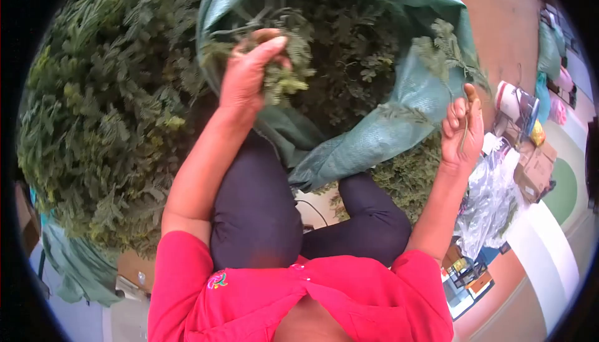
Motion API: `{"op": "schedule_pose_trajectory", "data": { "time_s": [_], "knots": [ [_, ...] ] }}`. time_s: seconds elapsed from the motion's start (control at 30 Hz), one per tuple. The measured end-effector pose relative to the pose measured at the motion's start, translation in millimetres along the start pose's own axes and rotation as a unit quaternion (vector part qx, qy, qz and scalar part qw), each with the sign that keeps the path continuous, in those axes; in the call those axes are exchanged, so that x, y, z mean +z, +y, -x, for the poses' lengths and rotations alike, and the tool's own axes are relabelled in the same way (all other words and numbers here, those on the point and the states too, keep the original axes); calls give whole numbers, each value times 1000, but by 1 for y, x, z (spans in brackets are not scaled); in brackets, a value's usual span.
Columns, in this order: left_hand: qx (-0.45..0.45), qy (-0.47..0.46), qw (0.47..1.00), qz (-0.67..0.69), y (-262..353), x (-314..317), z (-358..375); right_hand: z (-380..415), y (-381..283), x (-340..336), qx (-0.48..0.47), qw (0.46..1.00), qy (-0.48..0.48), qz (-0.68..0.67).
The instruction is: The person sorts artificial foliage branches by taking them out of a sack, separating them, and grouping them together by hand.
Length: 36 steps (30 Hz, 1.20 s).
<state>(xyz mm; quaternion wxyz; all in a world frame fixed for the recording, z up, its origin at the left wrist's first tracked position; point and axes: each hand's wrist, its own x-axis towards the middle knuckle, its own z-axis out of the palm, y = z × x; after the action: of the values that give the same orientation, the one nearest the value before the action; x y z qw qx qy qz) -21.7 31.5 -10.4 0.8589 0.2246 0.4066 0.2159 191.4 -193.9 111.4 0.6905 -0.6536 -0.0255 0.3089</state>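
My left hand [244,77] is over the left side of an open green woven sack [380,139], its fingers closed round a leafy sprig [290,80] with feathery leaves. Inside the sack lies a mass of the same dark green foliage [343,61]. At the sack's right edge, my right hand [462,127] pinches the thin stem of another sprig [444,46] between thumb and fingers. That sprig's leaves stand above the hand, in front of the sack's rim. One more small sprig [402,112] rests on the sack's folded lip.
A large heap of leafy branches [106,105] rises on the left, with more foliage [399,183] below the sack. To the right are clear plastic wrapping [490,192], a cardboard box [535,170] and a white container [513,100]. Green sheeting [78,261] hangs lower left.
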Motion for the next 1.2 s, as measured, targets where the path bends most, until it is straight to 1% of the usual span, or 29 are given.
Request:
{"op": "schedule_pose_trajectory", "data": {
  "time_s": [0.03, 0.07, 0.1, 0.17, 0.23, 0.3, 0.33, 0.37, 0.43, 0.47, 0.5, 0.57, 0.63, 0.67, 0.77, 0.8, 0.83, 0.9, 0.97, 1.0, 1.03, 1.07, 1.1, 1.17, 1.2],
  "knots": [
    [10, 8, 1000, -7, -3, -4, -4, 2, -4, -7, 12, 999, -14, -40],
    [18, -4, 1000, -25, -4, -4, -6, 3, -9, -13, 24, 996, -29, -79],
    [28, -15, 999, -44, -4, -3, -6, 4, -12, -16, 16, 997, -22, -73],
    [57, 10, 996, -62, -3, 1, -5, 5, -13, -13, 19, 994, -56, -92],
    [80, -3, 995, -64, 4, 7, -1, 9, -15, -8, 6, 996, -51, -78],
    [1, -83, 997, -7, 14, 7, 9, 13, -12, -6, 3, 996, -87, -37],
    [26, -113, 993, -4, 13, 9, 13, 16, -11, 0, -6, 997, -70, -21],
    [47, -151, 987, -1, 11, 11, 17, 18, -10, 3, -6, 997, -76, -23],
    [68, -227, 972, 1, 11, 15, 23, 24, -8, 7, -30, 994, -94, 38],
    [66, -238, 969, 4, 13, 20, 30, 26, -8, 11, -26, 993, -101, 49],
    [56, -231, 971, -7, 18, 27, 37, 28, -8, 13, -24, 993, -102, 48],
    [95, -300, 945, -93, 20, 27, 31, 30, -6, 17, -29, 987, -127, 94],
    [97, -310, 933, -152, 20, 31, 31, 31, -4, 22, -23, 986, -137, 90],
    [84, -325, 927, -167, 21, 29, 31, 31, -3, 23, -20, 985, -146, 90],
    [83, -315, 928, -180, 17, 30, 29, 30, 0, 26, -17, 986, -153, 68],
    [67, -328, 926, -173, 16, 30, 28, 29, 0, 28, -16, 986, -153, 68],
    [66, -327, 927, -173, 15, 33, 27, 29, 1, 30, 0, 986, -155, 57],
    [82, -387, 894, -211, 12, 41, 28, 30, 4, 41, 19, 987, -155, 44],
    [56, -457, 852, -249, -2, 46, 24, 32, 9, 59, 31, 994, -86, 64],
    [35, -466, 853, -232, -10, 50, 26, 31, 11, 60, 45, 990, -116, 70],
    [14, -473, 854, -215, -16, 52, 28, 30, 13, 62, 47, 990, -115, 69],
    [6, -481, 837, -263, -19, 55, 26, 30, 16, 67, 54, 990, -119, 55],
    [-8, -451, 833, -320, -18, 57, 30, 30, 19, 74, 62, 990, -122, 42],
    [-4, -445, 795, -413, -32, 53, 25, 32, 24, 85, 64, 992, -102, 28],
    [-7, -445, 794, -415, -34, 51, 27, 31, 28, 87, 76, 991, -106, 13]
  ]
}}
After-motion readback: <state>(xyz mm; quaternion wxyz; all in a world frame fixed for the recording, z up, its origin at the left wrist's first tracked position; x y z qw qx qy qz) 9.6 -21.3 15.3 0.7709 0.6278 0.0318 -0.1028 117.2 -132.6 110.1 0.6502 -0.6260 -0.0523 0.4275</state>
